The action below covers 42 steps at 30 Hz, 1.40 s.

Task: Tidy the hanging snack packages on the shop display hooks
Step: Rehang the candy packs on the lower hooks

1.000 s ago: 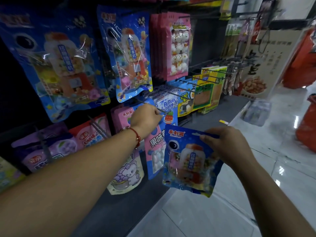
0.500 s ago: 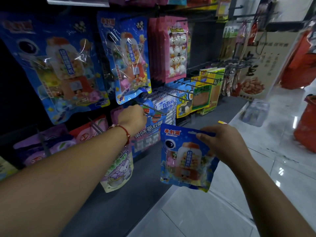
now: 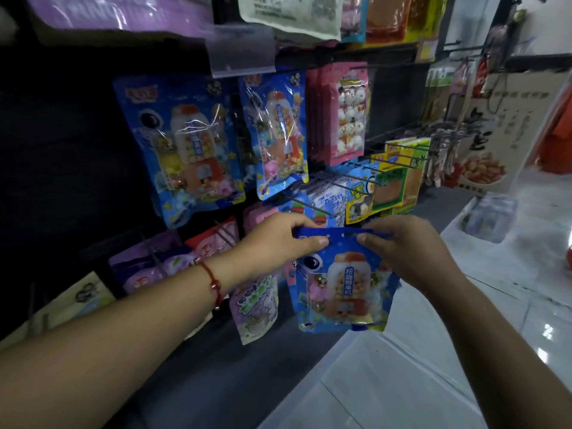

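— While both hands are up at the rack, what are they on?

— The blue snack packet point(image 3: 342, 283), held by its top edge. The left hand point(image 3: 278, 243) pinches the top left corner, thumb on the front face and fingers curled behind; the right hand point(image 3: 405, 249) pinches the top right corner the same way. The packet hangs upright between them, its hang hole showing in the strip between the two thumbs.

— Where is it against the display?

— Free of any hook, out in front of the lower row, at about 6 o'clock from the bare wire hook point(image 3: 312, 205) that juts toward the camera just above the hands. At 11 o'clock from the packet hang two larger packets of the same print: the big blue packet point(image 3: 182, 147) far left and a second blue packet point(image 3: 275, 134) beside it (both upright on their hooks).

— And around those?

— A stack of pink marshmallow packets point(image 3: 340, 113) at 3 o'clock from the second blue one, then green and yellow packets point(image 3: 399, 178) further right. Behind the left wrist, which wears a red string bracelet point(image 3: 213, 283), hangs a purple and white pouch point(image 3: 257, 308). The white tiled floor point(image 3: 433, 366) lies at 5 o'clock.
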{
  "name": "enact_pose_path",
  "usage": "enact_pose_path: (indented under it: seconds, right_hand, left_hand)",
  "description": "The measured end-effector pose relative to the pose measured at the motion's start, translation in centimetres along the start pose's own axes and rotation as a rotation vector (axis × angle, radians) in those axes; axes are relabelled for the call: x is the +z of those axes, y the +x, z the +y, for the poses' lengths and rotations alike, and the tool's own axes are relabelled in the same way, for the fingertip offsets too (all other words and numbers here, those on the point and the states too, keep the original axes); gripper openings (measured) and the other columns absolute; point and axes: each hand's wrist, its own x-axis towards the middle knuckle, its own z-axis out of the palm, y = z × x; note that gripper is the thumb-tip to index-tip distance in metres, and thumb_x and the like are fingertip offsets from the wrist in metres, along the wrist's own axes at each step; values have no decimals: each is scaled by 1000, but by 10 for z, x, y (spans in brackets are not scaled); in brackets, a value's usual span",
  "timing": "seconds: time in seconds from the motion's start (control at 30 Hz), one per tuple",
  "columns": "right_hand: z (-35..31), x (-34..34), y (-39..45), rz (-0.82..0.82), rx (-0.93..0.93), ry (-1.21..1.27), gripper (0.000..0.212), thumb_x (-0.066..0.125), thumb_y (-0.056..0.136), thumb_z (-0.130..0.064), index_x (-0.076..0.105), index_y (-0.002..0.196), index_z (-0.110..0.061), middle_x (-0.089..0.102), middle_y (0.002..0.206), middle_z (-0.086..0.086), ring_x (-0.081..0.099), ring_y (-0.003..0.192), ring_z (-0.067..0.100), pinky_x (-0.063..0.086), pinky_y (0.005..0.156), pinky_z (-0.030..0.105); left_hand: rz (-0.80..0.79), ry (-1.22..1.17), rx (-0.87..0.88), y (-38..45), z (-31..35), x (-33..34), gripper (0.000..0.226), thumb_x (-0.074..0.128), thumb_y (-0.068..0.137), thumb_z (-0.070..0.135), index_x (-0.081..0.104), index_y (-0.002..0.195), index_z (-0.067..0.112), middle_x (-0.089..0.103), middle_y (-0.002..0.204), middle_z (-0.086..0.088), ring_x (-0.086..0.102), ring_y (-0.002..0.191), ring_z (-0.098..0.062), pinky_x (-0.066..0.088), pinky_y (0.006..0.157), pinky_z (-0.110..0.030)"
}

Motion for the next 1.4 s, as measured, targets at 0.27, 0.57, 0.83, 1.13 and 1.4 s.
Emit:
enact_pose_path:
  seconds: [0.27, 0.57, 0.83, 1.13, 1.4]
  right_hand:
    - [-40, 1, -7, 160, -315, -66, 19, 70, 90, -33, 80, 98, -19, 73, 85, -1, 62, 84, 25, 44, 70, 33]
    - [-80, 6, -21, 386, -220, 173, 44, 75, 87, -32, 63, 128, -22, 52, 113, -6, 48, 107, 12, 40, 89, 30]
    - [-88, 33, -15, -82, 76, 734, 47, 75, 83, -47, 56, 120, -26, 67, 120, -3, 65, 107, 13, 52, 92, 42]
    - [-110, 54, 1, -159, -10, 852, 64, 81, 75, -51, 50, 131, -45, 63, 128, -18, 62, 116, 8, 51, 99, 45]
    - [-124, 70, 29, -104, -51, 1009, 82, 84, 70, -57, 45, 142, -46, 60, 138, -12, 63, 121, 17, 54, 97, 49]
  left_hand:
    - [127, -51, -1, -44, 8, -25, 20, 65, 96, 32, 61, 90, 13, 64, 77, 2, 58, 61, -5, 45, 59, -25]
    - [356, -57, 32, -79, 21, -53, 19, 60, 99, 29, 54, 82, 24, 65, 79, -8, 63, 73, -23, 44, 59, -32]
    - [553, -209, -13, -84, 28, -82, 15, 64, 97, 24, 61, 88, 12, 72, 80, -4, 68, 68, -12, 50, 58, -28]
    - [744, -508, -63, -75, 19, -107, 15, 72, 91, 26, 66, 96, 12, 73, 75, 5, 70, 67, -9, 55, 60, -28]
    - [603, -504, 47, -74, 25, -107, 16, 72, 91, 24, 63, 104, 26, 75, 95, 11, 73, 84, -6, 59, 77, -28]
